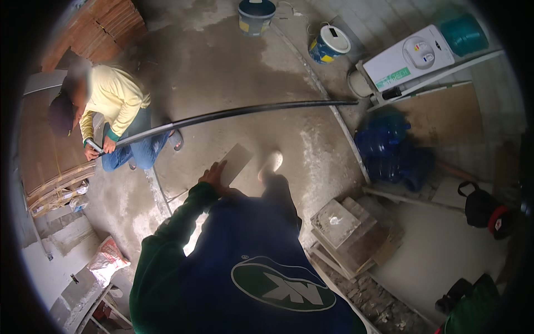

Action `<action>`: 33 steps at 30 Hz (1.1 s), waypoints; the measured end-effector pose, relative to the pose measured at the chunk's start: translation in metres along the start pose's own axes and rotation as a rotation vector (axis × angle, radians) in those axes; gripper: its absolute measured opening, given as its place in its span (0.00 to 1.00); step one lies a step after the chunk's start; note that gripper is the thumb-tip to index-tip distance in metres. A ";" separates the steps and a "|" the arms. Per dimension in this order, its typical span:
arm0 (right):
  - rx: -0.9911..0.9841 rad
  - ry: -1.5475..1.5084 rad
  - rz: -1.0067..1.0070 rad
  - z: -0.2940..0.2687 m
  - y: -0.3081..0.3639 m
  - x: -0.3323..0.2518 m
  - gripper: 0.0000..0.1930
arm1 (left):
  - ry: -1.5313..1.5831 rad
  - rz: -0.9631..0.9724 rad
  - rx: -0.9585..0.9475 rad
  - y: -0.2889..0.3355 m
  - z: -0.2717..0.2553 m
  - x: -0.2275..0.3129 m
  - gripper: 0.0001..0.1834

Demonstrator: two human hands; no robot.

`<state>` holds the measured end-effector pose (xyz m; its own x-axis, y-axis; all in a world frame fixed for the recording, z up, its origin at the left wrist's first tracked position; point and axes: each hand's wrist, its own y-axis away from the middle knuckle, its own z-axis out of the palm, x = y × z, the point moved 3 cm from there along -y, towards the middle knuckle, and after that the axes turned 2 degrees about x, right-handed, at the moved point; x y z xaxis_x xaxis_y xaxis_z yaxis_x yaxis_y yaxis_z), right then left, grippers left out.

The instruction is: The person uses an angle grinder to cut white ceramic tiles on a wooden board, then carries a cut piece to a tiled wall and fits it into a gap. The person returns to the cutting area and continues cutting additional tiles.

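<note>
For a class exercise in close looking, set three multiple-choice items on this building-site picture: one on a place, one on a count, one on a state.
1. Where does the co-worker crouch?
A. upper left
B. lower right
C. beside the buckets

2. How many paint buckets stand at the top?
A. one
B. two
C. four

3. What does the left hand do?
A. hangs free
B. grips the pipe
C. holds a flat grey tile

Answers:
1 A, the co-worker is at the pipe's left end.
2 B, one bucket and a second bucket.
3 C, the fingers lie on the tile.
</note>
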<state>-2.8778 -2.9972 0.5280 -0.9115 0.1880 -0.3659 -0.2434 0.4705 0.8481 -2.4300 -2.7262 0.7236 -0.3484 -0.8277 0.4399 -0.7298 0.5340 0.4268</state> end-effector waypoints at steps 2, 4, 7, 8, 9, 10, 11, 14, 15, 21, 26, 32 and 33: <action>-0.018 0.130 -0.056 -0.058 -0.059 -0.067 0.13 | -0.011 -0.226 -0.075 -0.019 -0.001 -0.004 0.54; 0.025 0.258 -0.150 -0.145 -0.134 -0.150 0.13 | 0.114 -0.281 0.001 -0.055 -0.015 0.016 0.56; 0.147 -0.009 -0.304 -0.339 -0.226 -0.316 0.13 | 0.324 -0.248 0.108 -0.099 -0.008 0.057 0.58; 0.144 -0.247 -0.427 -0.401 -0.232 -0.388 0.13 | 0.399 -0.223 0.165 -0.125 -0.010 0.070 0.59; 0.007 -0.547 -0.572 -0.375 -0.238 -0.459 0.14 | 0.360 -0.336 0.157 -0.119 -0.032 0.063 0.58; 0.119 -0.475 -0.709 -0.337 -0.233 -0.531 0.12 | 0.360 -0.426 0.196 -0.112 -0.046 0.050 0.58; 0.252 -0.401 -0.840 -0.296 -0.213 -0.589 0.11 | 0.370 -0.502 0.218 -0.107 -0.049 0.036 0.59; 0.138 -0.559 -0.968 -0.271 -0.172 -0.686 0.12 | 0.459 -0.526 0.277 -0.161 -0.043 0.024 0.59; 0.116 -0.423 -0.860 -0.246 -0.153 -0.705 0.12 | 0.479 -0.548 0.297 -0.175 -0.043 0.016 0.59; 0.054 -0.068 -0.854 -0.141 -0.218 -0.777 0.14 | 0.636 -0.538 0.283 -0.328 -0.065 -0.032 0.60; 0.163 0.564 -0.876 -0.130 -0.387 -0.860 0.19 | 0.527 -0.444 0.211 -0.509 -0.163 -0.053 0.64; 0.074 0.882 -0.455 -0.063 -0.428 -0.956 0.20 | 0.159 -0.353 0.606 -0.567 -0.401 -0.073 0.56; 0.013 0.638 -0.388 -0.037 -0.428 -0.976 0.19 | 0.120 -0.334 0.677 -0.586 -0.429 -0.084 0.56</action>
<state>-1.8968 -3.4143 0.5359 -0.7768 -0.5291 -0.3414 -0.5868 0.4116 0.6973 -1.7210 -2.8958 0.7752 -0.0076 -0.8818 0.4716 -1.0000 0.0042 -0.0082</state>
